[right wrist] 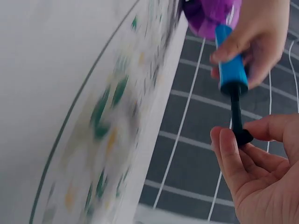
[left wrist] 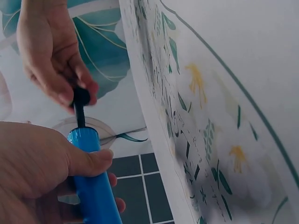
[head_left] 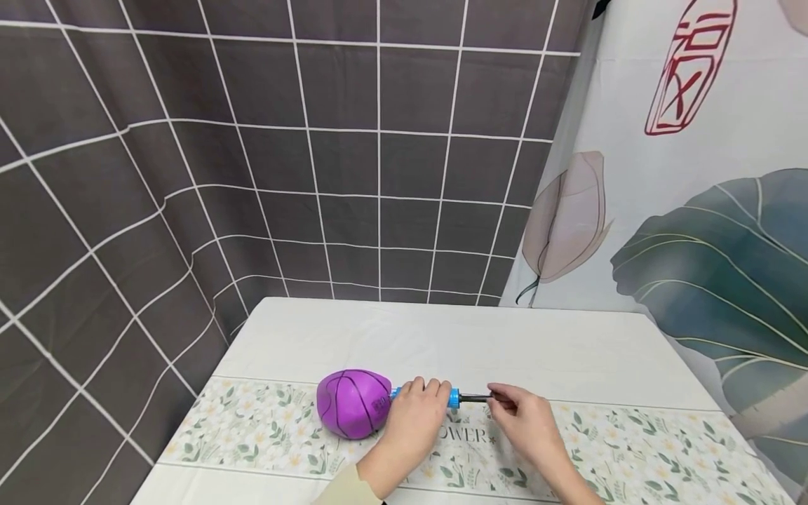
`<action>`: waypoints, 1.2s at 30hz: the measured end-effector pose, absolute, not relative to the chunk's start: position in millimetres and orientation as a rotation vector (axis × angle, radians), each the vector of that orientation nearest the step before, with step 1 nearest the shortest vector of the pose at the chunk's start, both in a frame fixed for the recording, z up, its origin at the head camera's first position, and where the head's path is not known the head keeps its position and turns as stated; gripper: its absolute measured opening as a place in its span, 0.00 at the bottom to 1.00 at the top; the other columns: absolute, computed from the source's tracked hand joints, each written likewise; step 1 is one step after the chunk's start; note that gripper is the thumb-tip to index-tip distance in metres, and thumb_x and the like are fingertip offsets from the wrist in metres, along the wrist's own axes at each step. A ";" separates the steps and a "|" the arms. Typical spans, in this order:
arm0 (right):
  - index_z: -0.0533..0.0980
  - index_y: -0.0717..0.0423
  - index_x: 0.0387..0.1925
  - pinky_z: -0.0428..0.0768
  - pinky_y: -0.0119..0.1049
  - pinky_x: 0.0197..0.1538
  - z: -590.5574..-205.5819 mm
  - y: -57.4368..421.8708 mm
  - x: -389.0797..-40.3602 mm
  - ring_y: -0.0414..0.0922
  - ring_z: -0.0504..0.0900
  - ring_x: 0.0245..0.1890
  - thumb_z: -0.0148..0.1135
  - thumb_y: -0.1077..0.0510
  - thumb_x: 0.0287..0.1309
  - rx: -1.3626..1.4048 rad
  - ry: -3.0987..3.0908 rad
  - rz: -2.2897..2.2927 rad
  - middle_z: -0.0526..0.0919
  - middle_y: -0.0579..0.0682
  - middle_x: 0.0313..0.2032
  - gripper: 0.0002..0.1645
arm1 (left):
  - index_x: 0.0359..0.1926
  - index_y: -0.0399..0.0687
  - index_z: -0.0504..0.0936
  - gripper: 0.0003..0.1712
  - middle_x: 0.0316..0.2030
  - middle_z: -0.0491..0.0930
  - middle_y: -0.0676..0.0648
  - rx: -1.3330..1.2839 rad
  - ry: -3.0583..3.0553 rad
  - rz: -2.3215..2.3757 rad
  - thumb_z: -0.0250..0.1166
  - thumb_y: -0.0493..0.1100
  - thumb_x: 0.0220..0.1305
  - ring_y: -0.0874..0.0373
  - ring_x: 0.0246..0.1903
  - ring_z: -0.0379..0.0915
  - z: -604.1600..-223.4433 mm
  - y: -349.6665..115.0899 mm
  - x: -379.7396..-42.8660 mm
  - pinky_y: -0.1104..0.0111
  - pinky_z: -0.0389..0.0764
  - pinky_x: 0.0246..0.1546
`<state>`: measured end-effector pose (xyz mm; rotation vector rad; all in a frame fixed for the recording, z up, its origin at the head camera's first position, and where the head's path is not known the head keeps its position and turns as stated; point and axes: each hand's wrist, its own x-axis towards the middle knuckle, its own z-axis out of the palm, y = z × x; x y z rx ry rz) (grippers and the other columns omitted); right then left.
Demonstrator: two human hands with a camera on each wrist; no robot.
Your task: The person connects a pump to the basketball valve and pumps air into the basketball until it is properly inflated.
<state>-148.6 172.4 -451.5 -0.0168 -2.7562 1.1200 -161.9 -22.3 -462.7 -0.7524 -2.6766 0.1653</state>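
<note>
A purple ball (head_left: 353,405) with black lines, misshapen and partly slack, lies on the table's flowered band. At its right side is a blue hand pump (head_left: 454,398), lying roughly level and pointing at the ball. My left hand (head_left: 416,414) grips the pump's blue barrel (left wrist: 96,196), thumb on one side and fingers round the other. With its fingertips my right hand (head_left: 527,424) pinches the black knob (right wrist: 243,136) at the end of the pump's rod (right wrist: 236,109). Part of the rod stands out of the barrel. My left hand hides where pump and ball meet in the head view.
The white table (head_left: 454,337) carries a printed band of flowers and leaves. Behind it hangs a dark curtain (head_left: 341,161) with a white grid. A pale curtain (head_left: 631,210) with large leaf prints hangs at the right.
</note>
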 end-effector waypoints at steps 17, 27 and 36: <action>0.82 0.64 0.52 0.86 0.31 0.35 -447.0 213.2 -143.1 0.45 0.87 0.35 0.65 0.62 0.63 -0.104 -2.766 1.038 0.89 0.56 0.39 0.17 | 0.59 0.51 0.78 0.25 0.44 0.82 0.52 -0.727 -2.702 0.202 0.72 0.44 0.60 0.56 0.44 0.77 -460.0 -20.6 -160.7 0.63 0.82 0.49; 0.84 0.65 0.49 0.87 0.35 0.38 -450.2 170.7 -141.8 0.45 0.88 0.35 0.67 0.64 0.61 -0.017 -2.711 1.030 0.89 0.55 0.37 0.15 | 0.53 0.50 0.80 0.22 0.40 0.82 0.52 -0.710 -2.634 0.218 0.73 0.44 0.57 0.55 0.40 0.78 -462.2 -19.3 -160.7 0.62 0.83 0.45; 0.85 0.63 0.47 0.85 0.29 0.35 -455.2 139.0 -144.1 0.41 0.86 0.32 0.68 0.64 0.59 0.122 -2.692 1.015 0.89 0.51 0.36 0.14 | 0.48 0.51 0.80 0.16 0.38 0.82 0.53 -0.707 -2.601 0.229 0.70 0.47 0.60 0.56 0.39 0.78 -462.9 -16.4 -158.8 0.62 0.83 0.45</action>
